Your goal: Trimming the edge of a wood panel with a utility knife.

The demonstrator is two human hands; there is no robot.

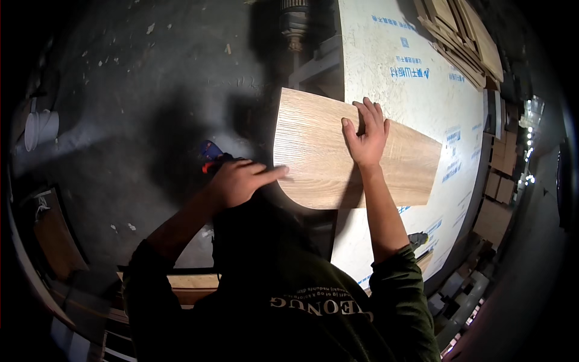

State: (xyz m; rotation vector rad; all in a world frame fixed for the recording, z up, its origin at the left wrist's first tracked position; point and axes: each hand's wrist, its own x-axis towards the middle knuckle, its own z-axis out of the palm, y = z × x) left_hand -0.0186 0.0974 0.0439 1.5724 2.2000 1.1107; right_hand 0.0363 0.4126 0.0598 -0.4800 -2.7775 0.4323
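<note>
A flat board (313,142) with light wood grain lies on the white work table, its left part jutting past the table's edge. Its near left corner is rounded. My right hand (369,137) rests on its upper face, fingers spread toward the far edge. My left hand (238,184) is at the board's left end, index finger stretched to the rounded edge and its tip blurred. The other left fingers show only in part. Just beyond that hand, partly hidden by it, is a dark blue and red object (211,155) whose kind I cannot make out.
The white table (398,36) carries blue print. Stacked wooden panels (461,36) lie at its far right. A grey and yellow-green object (417,240) sits near my right forearm. A white bucket (42,130) stands on the dark floor (139,78) at the left.
</note>
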